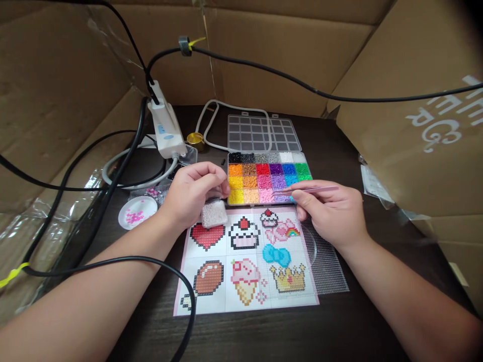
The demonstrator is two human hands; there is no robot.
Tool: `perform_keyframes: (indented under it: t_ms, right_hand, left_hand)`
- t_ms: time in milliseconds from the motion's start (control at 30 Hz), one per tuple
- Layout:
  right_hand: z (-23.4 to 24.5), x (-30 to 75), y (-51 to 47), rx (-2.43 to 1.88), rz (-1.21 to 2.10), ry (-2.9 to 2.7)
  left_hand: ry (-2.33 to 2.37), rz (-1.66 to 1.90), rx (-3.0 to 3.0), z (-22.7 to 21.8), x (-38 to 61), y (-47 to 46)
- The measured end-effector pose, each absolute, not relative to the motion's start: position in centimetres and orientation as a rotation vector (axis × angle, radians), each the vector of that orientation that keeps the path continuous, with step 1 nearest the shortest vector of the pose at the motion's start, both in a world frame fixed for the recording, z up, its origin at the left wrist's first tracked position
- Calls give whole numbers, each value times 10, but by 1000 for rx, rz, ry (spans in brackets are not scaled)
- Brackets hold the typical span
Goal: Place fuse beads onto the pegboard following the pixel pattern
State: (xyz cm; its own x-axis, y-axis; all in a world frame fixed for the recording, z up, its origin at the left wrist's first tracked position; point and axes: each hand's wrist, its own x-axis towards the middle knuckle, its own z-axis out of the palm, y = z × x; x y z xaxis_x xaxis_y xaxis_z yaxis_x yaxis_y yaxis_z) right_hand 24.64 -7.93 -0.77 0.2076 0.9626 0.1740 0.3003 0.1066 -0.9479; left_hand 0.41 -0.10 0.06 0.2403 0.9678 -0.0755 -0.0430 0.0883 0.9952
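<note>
My left hand (194, 193) is closed round a small clear bag of white beads (214, 214), held just above the pattern sheet (245, 261) of pixel pictures. My right hand (332, 211) pinches pink tweezers (309, 190) whose tips point left over the pink compartment of the open bead box (268, 176). The box holds several compartments of coloured beads, its clear lid folded back. A clear pegboard (328, 266) lies over the sheet's right part, under my right hand.
A white dish with pink beads (138, 212) sits at the left. A white power adapter (166, 128), a gold cap (195, 138) and black cables (113, 191) lie at the back left; one cable crosses my left forearm. Cardboard walls (415, 125) surround the dark table (264, 337).
</note>
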Motion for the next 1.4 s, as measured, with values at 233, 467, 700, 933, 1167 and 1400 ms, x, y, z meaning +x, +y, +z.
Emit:
perform_keyframes:
  t_ms: [233,467,700,933,1167,1400]
  right_hand:
    - [-11,245,-80,-1409,780,-1324]
    - [-6,244,-79,-1440,802,-1339]
    - [-10,245,-79,-1426,793,-1336]
    - [-12,246,-80,-1441,754,-1368]
    - [-9,246,-80,-1465,758,-1394]
    - [-9,247,-81,-1450,792,-1395]
  left_hand:
    - [1039,997,1217,1,4,-1]
    - [1048,999,1209,0,4,-1]
    - [1045,993,1197,1,5,-1]
    - [999,990,1165,1,5,-2]
    - [1015,985,1169,0,5,-3]
    - [1016,985,1172,0,5,-3]
